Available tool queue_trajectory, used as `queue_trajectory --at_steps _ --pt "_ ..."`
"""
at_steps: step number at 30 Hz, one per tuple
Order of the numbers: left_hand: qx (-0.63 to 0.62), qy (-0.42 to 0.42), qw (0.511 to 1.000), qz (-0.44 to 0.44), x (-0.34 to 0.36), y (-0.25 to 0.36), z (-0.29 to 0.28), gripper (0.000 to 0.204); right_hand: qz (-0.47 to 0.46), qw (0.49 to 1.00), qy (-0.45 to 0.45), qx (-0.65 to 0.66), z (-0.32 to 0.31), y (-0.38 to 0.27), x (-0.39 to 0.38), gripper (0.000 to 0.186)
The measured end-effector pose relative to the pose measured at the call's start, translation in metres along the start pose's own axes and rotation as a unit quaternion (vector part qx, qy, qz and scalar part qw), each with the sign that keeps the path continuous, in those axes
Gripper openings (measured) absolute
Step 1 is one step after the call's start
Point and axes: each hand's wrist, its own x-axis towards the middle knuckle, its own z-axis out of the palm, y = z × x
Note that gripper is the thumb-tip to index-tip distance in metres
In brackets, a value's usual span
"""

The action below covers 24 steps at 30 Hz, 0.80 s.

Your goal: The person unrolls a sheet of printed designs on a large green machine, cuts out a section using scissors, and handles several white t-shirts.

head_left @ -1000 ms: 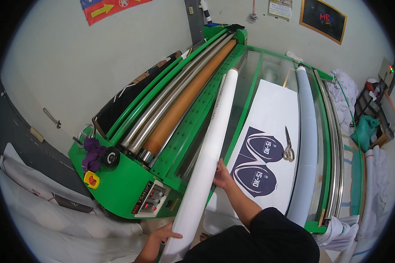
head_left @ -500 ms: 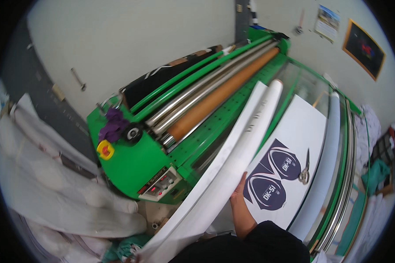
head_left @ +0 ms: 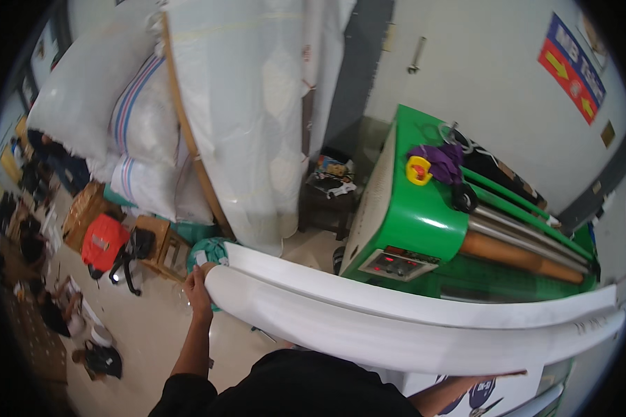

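Wall (head_left: 483, 104), pale grey, bearing one wrench (head_left: 416, 57) and one red-and-blue banner (head_left: 576, 72) (yellow arrows (head_left: 555, 64) upon it). Upright panel (head_left: 357, 80), dark grey. Floor (head_left: 156, 340), beige, glossy. Wooden stool (head_left: 161, 254), at left; striped white sacks (head_left: 146, 111), stacked behind. Small dark stand (head_left: 328, 210), laden, near the panel.

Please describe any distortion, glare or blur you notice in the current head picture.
In the head view, fisheye curvature makes the long white roll look bowed, with black around the frame's corners; in the head view, a pale glare patch shows on the green machine; in the head view, the people at far left look small and soft.
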Motion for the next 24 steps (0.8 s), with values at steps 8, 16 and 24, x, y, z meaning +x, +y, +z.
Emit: queue_trajectory --at_steps 8,16,24 --pt "-0.004 -0.145 0.968 -0.205 0.005 -0.079 0.052 0.041 -0.067 0.986 -0.145 -0.035 0.157 -0.1 0.028 0.082" --pt "0.195 -0.536 0.749 -0.336 -0.02 -0.189 0.079 0.044 -0.051 0.963 -0.259 -0.047 0.267 -0.106 0.021 0.082" --pt "0.309 -0.638 0.573 -0.411 -0.026 -0.189 0.12 0.049 -0.048 0.951 -0.303 -0.044 0.331 -0.136 -0.011 0.082"
